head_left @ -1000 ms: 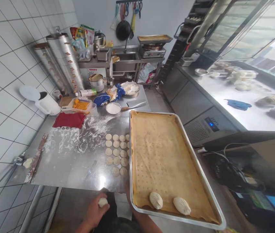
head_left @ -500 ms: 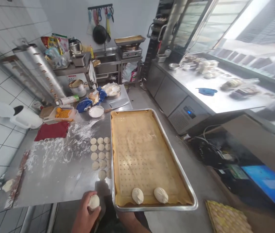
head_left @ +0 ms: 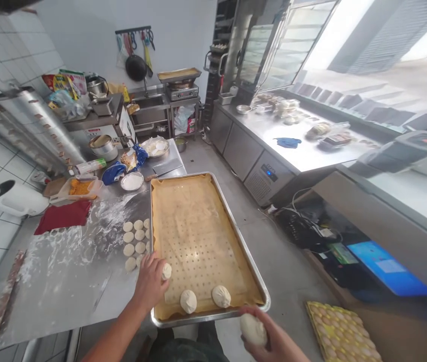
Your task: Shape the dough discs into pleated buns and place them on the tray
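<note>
I am watching from the head camera, and the work looks to me near its beginning. On the baking tray (head_left: 236,236), which is lined with a brown perforated sheet, only two filled dough balls are set down: one (head_left: 188,300) and another (head_left: 221,296), side by side along the near edge. The rest of the liner is bare, so I judge that most of the tray remains to be filled.

My left hand (head_left: 149,281) reaches over the left rim of the tray, and its fingers are closed around a small dough ball (head_left: 166,271), held just above the liner, to the left of the two that lie there. My right hand (head_left: 269,337) is below the near edge of the tray, off the bench, and it is curled around a larger dough ball (head_left: 253,329).

The dough is pale, smooth and matte, with a light dusting of flour. The balls on the tray are round and a little gathered on top; I cannot tell more of their folds.

On the steel bench (head_left: 66,281), just left of the tray, small flat dough discs (head_left: 132,244) lie in rows; these look not yet shaped. Flour (head_left: 96,226) is spread over the bench behind them.
</note>
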`<state>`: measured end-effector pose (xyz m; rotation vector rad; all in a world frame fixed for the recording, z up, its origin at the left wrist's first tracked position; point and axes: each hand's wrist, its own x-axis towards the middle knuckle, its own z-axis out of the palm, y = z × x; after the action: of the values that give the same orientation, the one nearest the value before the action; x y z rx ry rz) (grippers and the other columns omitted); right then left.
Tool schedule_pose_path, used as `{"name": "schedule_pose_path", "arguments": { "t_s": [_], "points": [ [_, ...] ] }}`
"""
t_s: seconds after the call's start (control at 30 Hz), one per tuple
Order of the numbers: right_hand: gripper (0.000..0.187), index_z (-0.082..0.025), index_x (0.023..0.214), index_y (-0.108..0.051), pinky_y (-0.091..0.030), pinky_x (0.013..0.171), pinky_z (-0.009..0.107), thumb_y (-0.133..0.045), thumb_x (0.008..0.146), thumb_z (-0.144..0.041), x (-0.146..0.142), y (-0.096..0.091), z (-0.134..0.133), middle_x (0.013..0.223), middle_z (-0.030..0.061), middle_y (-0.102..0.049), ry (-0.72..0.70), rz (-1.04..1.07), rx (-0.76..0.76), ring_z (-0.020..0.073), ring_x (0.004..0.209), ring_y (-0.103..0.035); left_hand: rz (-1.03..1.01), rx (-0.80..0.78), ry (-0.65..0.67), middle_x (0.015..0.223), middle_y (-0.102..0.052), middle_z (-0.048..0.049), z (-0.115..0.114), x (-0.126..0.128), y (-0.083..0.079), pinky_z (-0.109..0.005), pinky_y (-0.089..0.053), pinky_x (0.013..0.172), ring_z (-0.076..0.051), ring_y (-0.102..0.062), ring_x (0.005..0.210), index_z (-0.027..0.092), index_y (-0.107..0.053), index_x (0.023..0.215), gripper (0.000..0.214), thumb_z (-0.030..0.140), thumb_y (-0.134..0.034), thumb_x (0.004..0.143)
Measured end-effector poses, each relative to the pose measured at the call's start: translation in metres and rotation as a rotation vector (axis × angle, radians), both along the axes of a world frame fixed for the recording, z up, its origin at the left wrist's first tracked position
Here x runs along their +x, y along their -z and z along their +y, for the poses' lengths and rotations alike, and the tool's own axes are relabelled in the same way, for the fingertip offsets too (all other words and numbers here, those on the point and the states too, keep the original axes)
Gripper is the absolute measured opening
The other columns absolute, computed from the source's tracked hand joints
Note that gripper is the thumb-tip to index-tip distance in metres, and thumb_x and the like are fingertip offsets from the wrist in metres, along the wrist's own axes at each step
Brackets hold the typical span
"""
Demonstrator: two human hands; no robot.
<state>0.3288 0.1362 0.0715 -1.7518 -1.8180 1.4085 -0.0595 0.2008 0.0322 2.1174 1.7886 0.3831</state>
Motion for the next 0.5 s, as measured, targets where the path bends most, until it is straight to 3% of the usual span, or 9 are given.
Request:
{"name": "schedule_pose_path", "arguments": {
  "t_s": [0.1,0.23,0.37,0.5],
  "points": [
    [0.043,-0.024,0.128,-0.057,-0.054,0.101,0.041,-0.057,0.086,-0.036,-0.007,-0.005,0.051,0.132,0.0118,-0.067,-0.025,-0.201,0.216,0.0298,0.115,-0.068,0.048,0.032,-0.010,0.122,-0.072,-0.0095,0.002,-0.002,0.008,-0.061,-0.017,0.129,-0.036,-0.044,0.147,0.021,-0.064,0.123,0.044,0.017,-0.064,0.079],
    [0.039,-0.017,0.125,-0.058,-0.049,0.105,0.043,-0.053,0.086,-0.020,-0.025,0.015,0.104,0.129,0.0175,-0.064,-0.029,-0.299,0.322,0.0309,0.119,-0.064,0.062,0.072,-0.018,0.120,-0.072,-0.0078,0.002,-0.004,0.015,-0.061,-0.020,0.128,-0.036,-0.047,0.145,0.022,-0.066,0.121,0.043,0.018,-0.065,0.079],
    [0.036,-0.016,0.124,-0.061,-0.049,0.106,0.042,-0.057,0.089,-0.011,-0.031,0.030,0.127,0.129,0.0140,-0.062,-0.119,-0.364,0.385,0.0262,0.118,-0.062,0.002,0.119,-0.041,0.132,-0.069,-0.0088,-0.003,-0.005,0.017,-0.061,-0.022,0.129,-0.036,-0.043,0.149,0.022,-0.065,0.129,0.047,0.020,-0.066,0.082],
    [0.029,-0.018,0.122,-0.064,-0.050,0.106,0.047,-0.066,0.094,-0.019,-0.026,0.039,0.134,0.127,0.0102,-0.064,-0.182,-0.437,0.396,0.0270,0.121,-0.059,-0.108,0.159,-0.134,0.149,-0.058,-0.0083,-0.023,-0.008,0.015,-0.059,-0.026,0.129,-0.034,-0.037,0.153,0.029,-0.062,0.138,0.048,0.039,-0.067,0.091]
  ]
}}
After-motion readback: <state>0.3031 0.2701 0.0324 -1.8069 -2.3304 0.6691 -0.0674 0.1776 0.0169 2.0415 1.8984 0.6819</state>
